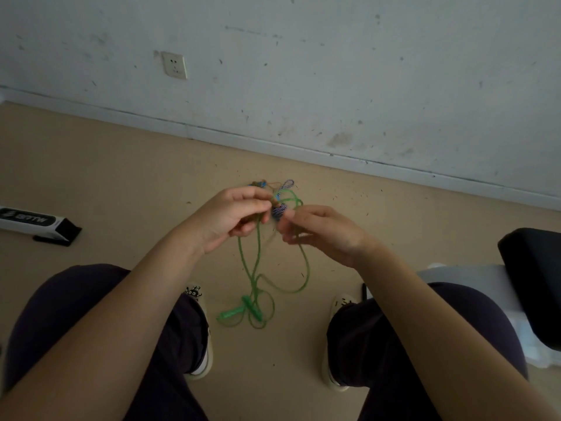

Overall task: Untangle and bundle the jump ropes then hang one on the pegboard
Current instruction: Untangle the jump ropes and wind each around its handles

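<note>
I hold a tangle of jump ropes above the floor between my knees. My left hand [233, 218] grips the knot where a green rope [258, 268] meets a blue-and-white striped rope [287, 185]. My right hand [318, 230] pinches the striped rope just right of the knot. The green rope hangs in long loops down to the floor, where its green handles [243, 309] lie between my shoes. A striped loop sticks up above my fingers. Part of the knot is hidden by my left fingers. No pegboard is in view.
I sit facing a scuffed white wall [303, 71] with a socket [174, 65]. A long black-and-white box [36, 224] lies on the tan floor at the left. A black seat cushion [534, 278] and white plastic are at my right.
</note>
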`<state>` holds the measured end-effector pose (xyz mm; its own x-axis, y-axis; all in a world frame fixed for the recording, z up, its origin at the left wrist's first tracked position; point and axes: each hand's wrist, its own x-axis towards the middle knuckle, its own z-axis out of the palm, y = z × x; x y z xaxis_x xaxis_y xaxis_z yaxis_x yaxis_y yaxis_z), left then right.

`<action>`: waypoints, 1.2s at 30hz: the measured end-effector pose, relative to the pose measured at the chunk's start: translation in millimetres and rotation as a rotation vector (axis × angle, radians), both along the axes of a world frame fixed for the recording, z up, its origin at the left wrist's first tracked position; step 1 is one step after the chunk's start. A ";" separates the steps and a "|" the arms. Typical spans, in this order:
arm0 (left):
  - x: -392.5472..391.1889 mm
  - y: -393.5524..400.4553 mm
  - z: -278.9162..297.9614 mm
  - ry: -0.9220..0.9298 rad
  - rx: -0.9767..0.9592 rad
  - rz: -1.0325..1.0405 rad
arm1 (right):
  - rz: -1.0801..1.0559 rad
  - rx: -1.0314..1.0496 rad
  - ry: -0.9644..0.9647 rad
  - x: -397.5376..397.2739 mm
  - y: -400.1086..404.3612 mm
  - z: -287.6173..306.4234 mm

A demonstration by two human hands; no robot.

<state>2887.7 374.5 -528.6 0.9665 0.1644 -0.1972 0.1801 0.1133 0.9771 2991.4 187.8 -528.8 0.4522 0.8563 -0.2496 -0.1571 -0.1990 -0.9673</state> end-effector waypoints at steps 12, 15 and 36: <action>-7.2 18.2 6.1 0.173 0.484 0.047 | -0.387 -0.235 -0.533 30.9 -15.2 9.9; -9.0 26.5 4.8 0.155 0.517 0.139 | -0.625 -0.212 -0.541 41.4 -25.1 10.1; -3.3 0.5 -8.6 0.166 -0.043 -0.249 | -0.002 -0.011 0.035 15.5 -8.3 8.4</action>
<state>2884.4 375.0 -537.3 0.9300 -0.0853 -0.3575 0.3643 0.0861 0.9273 3007.0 179.5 -520.4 0.4448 0.8524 -0.2750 -0.1915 -0.2094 -0.9589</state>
